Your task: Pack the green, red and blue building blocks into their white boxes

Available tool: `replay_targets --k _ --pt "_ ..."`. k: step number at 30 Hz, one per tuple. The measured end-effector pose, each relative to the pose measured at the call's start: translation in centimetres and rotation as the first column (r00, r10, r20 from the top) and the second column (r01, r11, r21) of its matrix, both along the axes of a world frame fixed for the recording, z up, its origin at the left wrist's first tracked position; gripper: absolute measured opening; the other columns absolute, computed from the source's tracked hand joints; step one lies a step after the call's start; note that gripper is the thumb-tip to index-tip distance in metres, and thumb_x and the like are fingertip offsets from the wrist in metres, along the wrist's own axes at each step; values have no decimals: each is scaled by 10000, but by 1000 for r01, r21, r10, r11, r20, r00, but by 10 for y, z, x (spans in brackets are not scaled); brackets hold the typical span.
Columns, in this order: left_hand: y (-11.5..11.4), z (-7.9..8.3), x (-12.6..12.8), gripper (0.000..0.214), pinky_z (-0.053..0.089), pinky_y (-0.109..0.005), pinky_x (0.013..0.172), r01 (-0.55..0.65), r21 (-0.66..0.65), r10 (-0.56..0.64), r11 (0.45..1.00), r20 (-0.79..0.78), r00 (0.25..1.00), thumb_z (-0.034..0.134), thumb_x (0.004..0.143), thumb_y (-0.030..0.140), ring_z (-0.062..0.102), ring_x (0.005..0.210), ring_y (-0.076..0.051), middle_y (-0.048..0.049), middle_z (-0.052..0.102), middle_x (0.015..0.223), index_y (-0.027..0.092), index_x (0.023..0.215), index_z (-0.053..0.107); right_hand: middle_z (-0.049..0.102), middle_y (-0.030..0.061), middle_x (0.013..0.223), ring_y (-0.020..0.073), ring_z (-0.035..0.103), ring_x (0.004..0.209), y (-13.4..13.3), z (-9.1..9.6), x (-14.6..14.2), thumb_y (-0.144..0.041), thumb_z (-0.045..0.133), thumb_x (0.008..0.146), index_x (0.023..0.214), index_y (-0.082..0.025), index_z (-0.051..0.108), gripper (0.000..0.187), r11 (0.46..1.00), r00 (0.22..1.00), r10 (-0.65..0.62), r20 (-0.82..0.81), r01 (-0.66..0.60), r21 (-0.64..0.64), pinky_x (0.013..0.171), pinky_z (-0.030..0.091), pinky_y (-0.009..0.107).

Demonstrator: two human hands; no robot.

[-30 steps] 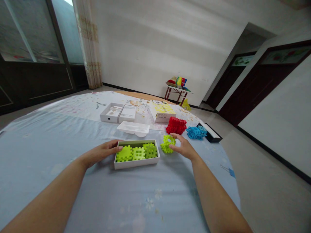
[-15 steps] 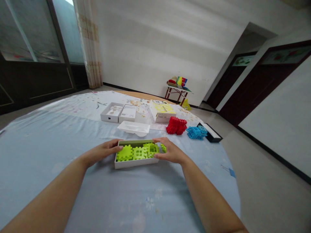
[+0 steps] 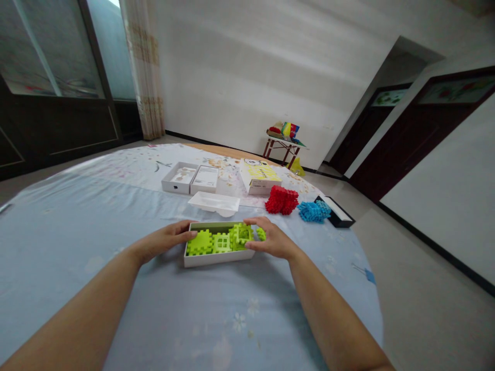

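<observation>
An open white box (image 3: 216, 260) lies in front of me, filled with bright green interlocking building blocks: a flat one (image 3: 200, 243) at the left and a window-shaped one (image 3: 221, 242) in the middle. My left hand (image 3: 172, 238) is closed on the box's left end, thumb over the rim and fingers at the far side. My right hand (image 3: 270, 239) is at the right end, thumb and fingertips on the edges of a green building block (image 3: 242, 234). More green (image 3: 261, 234) shows between its thumb and index finger, beside the box's end.
Beyond are a white plastic tray (image 3: 214, 202), two white open boxes (image 3: 178, 178), and a yellow-and-white box (image 3: 259, 178). Red blocks (image 3: 282, 200), blue blocks (image 3: 314, 211) and a black-edged box (image 3: 337, 212) sit to the right, near the round table's edge.
The green block at my right fingertips has shifted and shows more clearly above the box's right end. My left hand stays on the box; the view has moved slightly.
</observation>
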State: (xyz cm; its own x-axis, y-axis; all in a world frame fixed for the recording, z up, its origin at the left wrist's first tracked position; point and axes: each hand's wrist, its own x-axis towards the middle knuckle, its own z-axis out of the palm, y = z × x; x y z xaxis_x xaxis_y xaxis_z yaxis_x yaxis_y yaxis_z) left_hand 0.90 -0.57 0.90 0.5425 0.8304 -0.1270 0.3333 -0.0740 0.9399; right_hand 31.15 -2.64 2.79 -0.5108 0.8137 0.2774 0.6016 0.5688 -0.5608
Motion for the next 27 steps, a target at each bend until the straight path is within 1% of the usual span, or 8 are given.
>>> replay_targets --k 2,4,8,11,17,21,23,27 --pt "0 -1 0 511 399 -337 952 9 -9 -9 1000 11 1000 505 754 502 543 1067 -236 -25 620 1150 230 1185 526 555 68 1168 207 468 1110 0 4 -9 -362 691 679 1196 -221 511 565 1000 1000 -2 -12 3 29 973 345 362" --pt "1 -2 0 509 393 -341 958 10 -11 -10 1000 22 1000 514 757 489 537 1078 -238 -27 618 1155 226 1192 521 553 68 1174 210 460 1117 1 5 -19 -376 698 672 1202 -228 507 583 998 1000 29 -2 -29 51 977 336 370" --pt "3 -5 -2 498 392 -339 955 -5 0 5 1000 27 1000 534 756 471 530 1088 -242 -22 617 1159 231 1193 526 550 86 1182 225 448 1126 4 3 -35 -415 709 654 1201 -208 510 618 993 994 95 44 -98 58 982 324 399" --pt "4 -6 -3 488 402 -328 941 -16 -10 16 1000 45 999 546 756 456 537 1080 -238 -17 619 1158 238 1193 531 549 94 1182 225 448 1127 4 -2 -35 -419 700 665 1201 -197 509 610 995 996 87 34 -88 56 976 333 400" --pt "4 -7 -2 475 415 -301 922 -20 -47 23 999 63 998 573 740 450 549 1064 -230 0 630 1144 257 1173 551 580 83 1133 209 480 1098 1 -10 -31 -357 669 719 1143 -207 555 464 996 998 59 12 -60 62 956 354 384" --pt "4 -7 -3 478 415 -319 927 -21 -57 25 998 69 997 571 741 449 548 1066 -240 -10 628 1147 247 1175 550 597 81 1113 203 499 1079 -1 -8 -35 -344 674 713 1121 -203 573 443 993 997 74 -6 -73 89 943 368 374" --pt "5 -8 -4 468 407 -316 936 -17 -50 20 999 78 997 568 751 435 545 1071 -234 -7 623 1155 250 1180 546 603 76 1110 194 514 1065 0 -3 -29 -345 660 725 1118 -205 576 425 995 998 40 -54 -35 89 936 380 361" --pt "5 -8 -5 463 402 -325 947 -33 -42 36 999 75 997 569 752 442 550 1067 -238 -2 629 1147 262 1179 555 618 66 1101 189 547 1038 9 4 6 -348 603 768 1102 -210 586 362 985 980 -152 -129 160 55 939 384 366"
